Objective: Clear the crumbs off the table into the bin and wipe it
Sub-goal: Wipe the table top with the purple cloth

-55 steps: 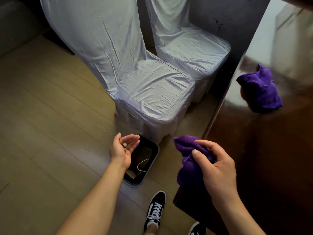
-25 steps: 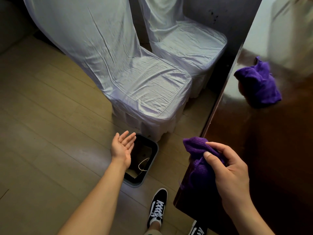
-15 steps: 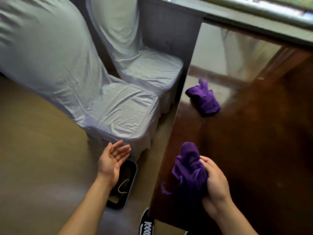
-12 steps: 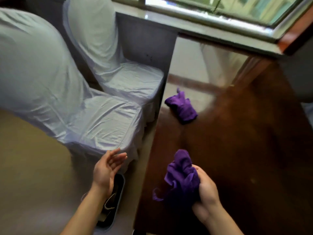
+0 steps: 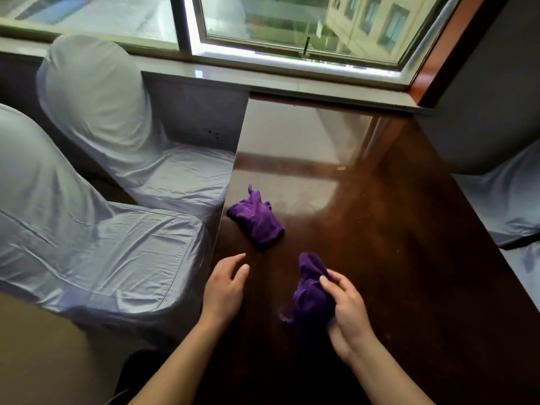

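A glossy dark brown table (image 5: pixel 394 235) fills the right half of the view. My right hand (image 5: pixel 346 311) grips a bunched purple cloth (image 5: pixel 311 290) just above the table near its front. My left hand (image 5: pixel 223 285) hovers open and empty over the table's left edge, palm down. A second purple cloth (image 5: pixel 257 219) lies crumpled on the table beyond my hands. A small pale crumb (image 5: pixel 339 168) sits further back on the table. The bin is out of view.
Two chairs in pale satin covers (image 5: pixel 111 244) (image 5: pixel 163 171) stand along the table's left side. Another covered chair (image 5: pixel 508 200) is at the right. A window sill (image 5: pixel 292 83) runs along the table's far end.
My left hand tipped crumbs out over the bin on the floor, then rose to the table's edge. The view swung up from the floor to the table; my right hand carried the cloth inward.
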{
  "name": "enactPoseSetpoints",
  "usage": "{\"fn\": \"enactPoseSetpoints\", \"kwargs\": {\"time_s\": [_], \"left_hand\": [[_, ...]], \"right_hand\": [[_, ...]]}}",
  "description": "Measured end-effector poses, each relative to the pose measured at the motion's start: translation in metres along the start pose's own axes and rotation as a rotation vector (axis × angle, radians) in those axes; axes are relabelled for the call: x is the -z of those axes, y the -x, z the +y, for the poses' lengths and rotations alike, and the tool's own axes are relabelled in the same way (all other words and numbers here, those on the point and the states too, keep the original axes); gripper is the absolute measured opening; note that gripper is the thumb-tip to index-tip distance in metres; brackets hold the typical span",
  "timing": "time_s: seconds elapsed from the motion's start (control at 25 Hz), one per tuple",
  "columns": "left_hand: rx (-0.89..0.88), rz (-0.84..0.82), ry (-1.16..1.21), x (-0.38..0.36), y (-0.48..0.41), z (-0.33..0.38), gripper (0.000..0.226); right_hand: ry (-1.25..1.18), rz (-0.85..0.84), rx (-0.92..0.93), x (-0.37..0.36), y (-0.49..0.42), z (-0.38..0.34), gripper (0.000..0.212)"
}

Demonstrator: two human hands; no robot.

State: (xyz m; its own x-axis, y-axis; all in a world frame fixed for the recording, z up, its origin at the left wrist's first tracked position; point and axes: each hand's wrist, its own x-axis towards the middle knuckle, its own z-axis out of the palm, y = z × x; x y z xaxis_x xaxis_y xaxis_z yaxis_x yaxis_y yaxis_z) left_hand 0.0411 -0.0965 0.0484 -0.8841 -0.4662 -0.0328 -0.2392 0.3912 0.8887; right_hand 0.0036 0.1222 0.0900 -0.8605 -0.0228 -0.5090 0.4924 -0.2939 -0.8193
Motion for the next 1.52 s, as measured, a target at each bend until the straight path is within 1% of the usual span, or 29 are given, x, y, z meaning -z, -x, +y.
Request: {"fn": "enactPoseSetpoints", "kwargs": {"time_s": [0.08,0.2,0.36,0.44,0.52,0.6,0.68,0.76,0.8,0.84,0.88,0.92,0.96,1.0,1.04,1.08,1.12,1.16,1.2,1.24,1.28,1.36,1.44,1.52], "left_hand": [[-0.051,-0.016,-0.235,-0.025,-0.015,0.005,0.043],[-0.067,0.031,-0.519,-0.056,-0.033,0.006,0.059],[0.027,0.063,-0.743,-0.076,-0.036,-0.003,0.068],[0.024,0.092,-0.809,-0.081,-0.035,-0.007,0.069],[0.024,0.125,-0.818,-0.08,-0.037,-0.009,0.068],[0.026,0.151,-0.803,-0.079,-0.038,-0.008,0.066],[0.024,0.16,-0.782,-0.077,-0.038,-0.008,0.064],[0.026,0.153,-0.775,-0.077,-0.037,-0.008,0.063],[0.026,0.154,-0.772,-0.077,-0.038,-0.007,0.062],[0.025,0.162,-0.762,-0.077,-0.038,-0.006,0.062],[0.022,0.174,-0.744,-0.078,-0.038,-0.005,0.061],[0.014,0.189,-0.717,-0.078,-0.038,-0.005,0.061],[0.004,0.206,-0.685,-0.077,-0.038,-0.004,0.06],[-0.01,0.224,-0.647,-0.077,-0.037,-0.005,0.059],[-0.025,0.251,-0.604,-0.075,-0.037,-0.007,0.059],[-0.039,0.289,-0.556,-0.073,-0.037,-0.009,0.058],[-0.051,0.327,-0.509,-0.072,-0.037,-0.011,0.058],[-0.059,0.358,-0.471,-0.071,-0.038,-0.012,0.057],[-0.06,0.373,-0.441,-0.072,-0.039,-0.012,0.057],[-0.056,0.376,-0.418,-0.072,-0.039,-0.01,0.058],[-0.051,0.374,-0.399,-0.072,-0.039,-0.008,0.058],[-0.047,0.369,-0.38,-0.07,-0.038,-0.008,0.059],[-0.054,0.351,-0.388,-0.07,-0.038,-0.008,0.058],[-0.026,0.337,-0.395,-0.07,-0.039,-0.007,0.056]], "right_hand": [[0.135,-0.028,0.084,-0.004,-0.031,-0.015,0.024],[0.407,-0.03,0.233,-0.015,-0.073,-0.03,0.03],[0.845,-0.037,0.52,-0.027,-0.11,-0.038,0.037],[0.939,-0.071,0.645,-0.033,-0.125,-0.042,0.039],[0.971,-0.091,0.734,-0.043,-0.141,-0.046,0.04],[1.017,-0.108,0.772,-0.06,-0.159,-0.053,0.041],[1.1,-0.176,0.713,-0.077,-0.178,-0.061,0.044],[1.276,-0.225,0.636,-0.088,-0.188,-0.061,0.046],[1.378,-0.198,0.691,-0.092,-0.189,-0.057,0.046],[1.458,-0.166,0.815,-0.097,-0.186,-0.05,0.046],[1.489,-0.179,0.939,-0.103,-0.181,-0.041,0.046],[1.486,-0.258,1.013,-0.113,-0.176,-0.031,0.05],[1.481,-0.396,1.005,-0.126,-0.172,-0.022,0.057],[1.492,-0.53,0.91,-0.139,-0.17,-0.013,0.065],[1.543,-0.604,0.79,-0.151,-0.169,-0.004,0.072],[1.617,-0.62,0.733,-0.158,-0.169,0.002,0.075],[1.683,-0.578,0.749,-0.162,-0.172,0.006,0.07],[1.712,-0.511,0.84,-0.163,-0.171,0.005,0.057],[1.712,-0.469,0.916,-0.16,-0.169,0.003,0.045],[1.662,-0.461,0.935,-0.154,-0.167,-0.002,0.038],[1.574,-0.475,0.909,-0.144,-0.162,-0.006,0.037],[1.305,-0.496,0.796,-0.115,-0.141,-0.016,0.036],[1.049,-0.451,0.731,-0.07,-0.114,-0.024,0.029],[0.874,-0.361,0.701,-0.016,-0.09,-0.035,0.02]]}}
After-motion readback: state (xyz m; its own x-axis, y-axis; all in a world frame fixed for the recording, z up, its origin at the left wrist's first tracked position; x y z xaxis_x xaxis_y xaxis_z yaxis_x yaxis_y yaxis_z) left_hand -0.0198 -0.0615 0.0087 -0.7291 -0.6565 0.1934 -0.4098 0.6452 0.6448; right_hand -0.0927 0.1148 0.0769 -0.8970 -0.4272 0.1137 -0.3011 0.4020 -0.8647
